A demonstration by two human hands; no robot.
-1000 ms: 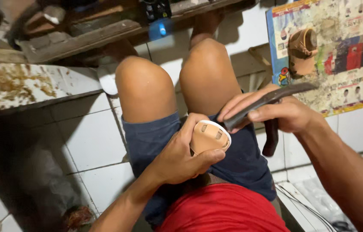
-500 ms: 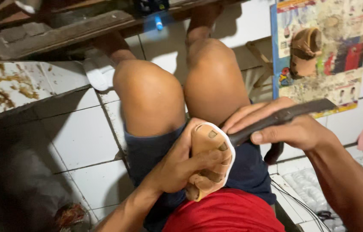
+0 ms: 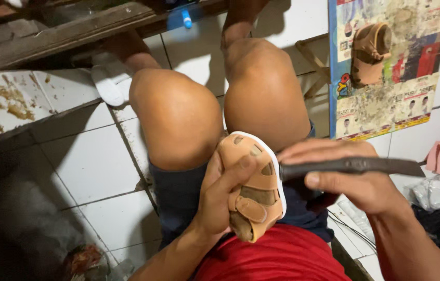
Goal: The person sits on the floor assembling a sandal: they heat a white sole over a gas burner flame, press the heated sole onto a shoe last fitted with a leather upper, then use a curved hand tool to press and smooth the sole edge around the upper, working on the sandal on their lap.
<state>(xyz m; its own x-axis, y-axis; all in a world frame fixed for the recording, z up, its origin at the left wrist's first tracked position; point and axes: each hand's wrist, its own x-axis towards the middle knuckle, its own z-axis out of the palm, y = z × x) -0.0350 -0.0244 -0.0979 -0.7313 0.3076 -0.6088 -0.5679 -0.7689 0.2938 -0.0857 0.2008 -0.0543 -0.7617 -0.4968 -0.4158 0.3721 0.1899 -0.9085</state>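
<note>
- Your left hand (image 3: 222,200) is closed around a small tan sandal (image 3: 251,187), thumb lying up across its straps, holding it over your lap between your thighs.
- Your right hand (image 3: 350,179) is clamped on a dark, slim tool (image 3: 350,166), thumb beneath and fingers wrapped over the top.
- Sandal and tool meet at the sandal's right edge: the tool's near end sits against the white sole rim (image 3: 274,161), though whether the tip truly touches it is hard to tell.
- The sandal's long axis runs from your belly up toward your knees, toe end away from you; the tool lies almost level, crossing that axis nearly square, handle pointing off to your right.
- Both hands are close in, the left carrying the sandal, the right just beside it.
- Hidden: the tool's working tip is covered by your fingers and the sole's edge; the sandal's underside and heel face away, the heel tucked behind your palm and red shirt (image 3: 277,260).
- On the floor to your right, a second tan sandal (image 3: 368,52) rests on a printed sheet (image 3: 381,104), well apart from your hands.
</note>
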